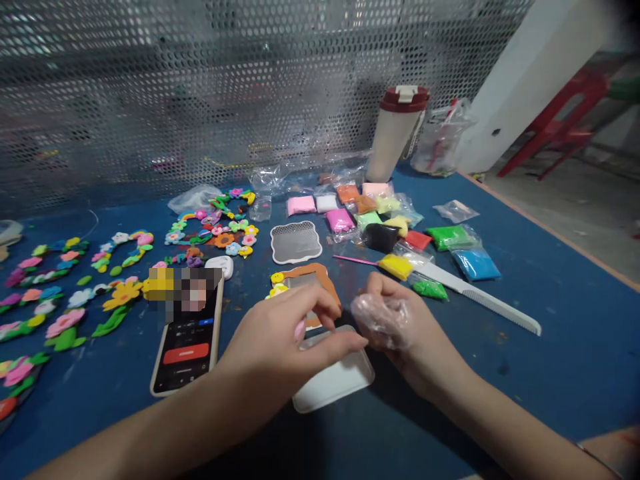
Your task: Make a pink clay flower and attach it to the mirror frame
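My left hand (pixel 295 330) hovers over a white tray-like board (pixel 336 381), thumb and index finger apart. A small pink lump (pixel 300 331) shows in its palm beneath the curled fingers; they hide most of it. In my right hand (pixel 400 320), a crumpled clear plastic wrapper (pixel 383 319) is bunched between the fingers; whether anything is inside cannot be seen. Just beyond my left hand lies a wavy frame (pixel 326 283) covered partly in brown clay, with yellow flowers (pixel 277 283) at its left corner. A plain white-rimmed wavy mirror (pixel 296 242) lies farther back.
Clay packets (pixel 395 267) in several colours lie at the right, beside a white comb-like tool (pixel 500 309) and a pink stick (pixel 355 259). A phone (pixel 187 347), white case (pixel 220 267) and flower-decorated frames (pixel 125 293) are left. A tumbler (pixel 395 137) stands behind.
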A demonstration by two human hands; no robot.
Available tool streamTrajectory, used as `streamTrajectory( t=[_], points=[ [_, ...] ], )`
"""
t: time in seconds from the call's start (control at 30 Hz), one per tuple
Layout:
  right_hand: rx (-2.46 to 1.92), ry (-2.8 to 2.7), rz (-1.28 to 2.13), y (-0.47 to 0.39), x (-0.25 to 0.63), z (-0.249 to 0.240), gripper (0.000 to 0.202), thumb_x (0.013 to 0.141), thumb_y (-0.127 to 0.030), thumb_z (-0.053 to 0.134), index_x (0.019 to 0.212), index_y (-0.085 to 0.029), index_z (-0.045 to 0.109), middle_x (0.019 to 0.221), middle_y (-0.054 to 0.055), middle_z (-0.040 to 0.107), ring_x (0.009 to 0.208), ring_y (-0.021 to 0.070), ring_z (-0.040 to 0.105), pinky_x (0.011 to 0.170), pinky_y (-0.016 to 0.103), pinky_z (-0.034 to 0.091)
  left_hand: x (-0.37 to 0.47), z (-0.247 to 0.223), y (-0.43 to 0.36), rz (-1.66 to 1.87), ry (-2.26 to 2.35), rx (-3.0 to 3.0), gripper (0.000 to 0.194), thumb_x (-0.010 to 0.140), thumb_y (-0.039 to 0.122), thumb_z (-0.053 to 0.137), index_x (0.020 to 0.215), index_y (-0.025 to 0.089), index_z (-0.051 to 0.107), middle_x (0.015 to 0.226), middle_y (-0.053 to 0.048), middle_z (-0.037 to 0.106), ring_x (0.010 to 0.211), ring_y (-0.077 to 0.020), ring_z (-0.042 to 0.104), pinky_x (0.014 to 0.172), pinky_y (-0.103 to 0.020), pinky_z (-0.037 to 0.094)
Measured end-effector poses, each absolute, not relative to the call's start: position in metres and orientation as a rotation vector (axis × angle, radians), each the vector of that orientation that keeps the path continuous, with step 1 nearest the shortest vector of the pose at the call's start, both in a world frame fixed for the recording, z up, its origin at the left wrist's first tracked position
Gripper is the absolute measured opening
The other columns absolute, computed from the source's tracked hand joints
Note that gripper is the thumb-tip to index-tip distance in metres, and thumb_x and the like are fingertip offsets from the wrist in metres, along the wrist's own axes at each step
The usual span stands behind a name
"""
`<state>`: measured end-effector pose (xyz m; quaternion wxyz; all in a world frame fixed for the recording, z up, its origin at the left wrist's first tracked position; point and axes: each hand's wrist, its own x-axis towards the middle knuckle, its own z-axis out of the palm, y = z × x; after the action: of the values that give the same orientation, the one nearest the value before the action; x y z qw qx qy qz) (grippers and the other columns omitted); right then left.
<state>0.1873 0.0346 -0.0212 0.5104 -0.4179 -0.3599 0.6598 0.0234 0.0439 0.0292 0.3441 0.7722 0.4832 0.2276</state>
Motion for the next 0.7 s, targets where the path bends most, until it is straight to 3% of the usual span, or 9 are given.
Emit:
streamTrajectory(
  t=[0.2,0.43,0.57,0.7],
  points=[
    [-1.01,-0.976,1.628,0.029,0.181,-0.024,0.048,0.066,-0.024,0.072,0.051,-0.019,0.027,0.05,-0.008,0.03,0.049,0.0059,0.021,0.044,0.021,0.017,0.031,0.018,0.047,0.511,1.142,1.577,0.017,0.075,0.028,0.063,0.063,0.017,0.056,0.062,0.005,0.055,0.06,-0.0097,0.049,0.055,-0.019,0.035],
    [-0.996,-0.997,1.582,0.029,0.189,-0.023,0.046,0.08,-0.04,0.062,0.055,-0.019,0.03,0.052,-0.008,0.028,0.049,0.0071,0.022,0.044,0.022,0.017,0.016,0.023,0.055,0.599,1.011,1.271,0.026,0.077,0.034,0.064,0.062,0.017,0.051,0.048,0.009,0.04,0.041,-0.004,0.029,0.039,-0.016,0.02],
    [-1.022,-1.105,1.372,0.028,0.191,-0.021,0.034,0.082,-0.034,0.063,0.061,-0.018,0.042,0.061,-0.006,0.042,0.056,0.008,0.036,0.05,0.021,0.029,0.012,0.022,0.059,0.704,1.041,1.285,0.025,0.078,0.033,0.064,0.061,0.017,0.054,0.051,0.008,0.043,0.043,-0.0038,0.03,0.04,-0.016,0.021],
    [-0.995,-1.183,1.201,0.028,0.193,-0.019,0.015,0.079,-0.027,0.066,0.081,-0.025,0.052,0.078,-0.005,0.052,0.067,0.0095,0.047,0.057,0.021,0.038,0.013,0.024,0.06,0.677,1.124,1.458,0.011,0.079,0.03,0.064,0.074,0.021,0.068,0.066,0.006,0.06,0.047,-0.003,0.039,0.043,-0.014,0.027]
  ],
)
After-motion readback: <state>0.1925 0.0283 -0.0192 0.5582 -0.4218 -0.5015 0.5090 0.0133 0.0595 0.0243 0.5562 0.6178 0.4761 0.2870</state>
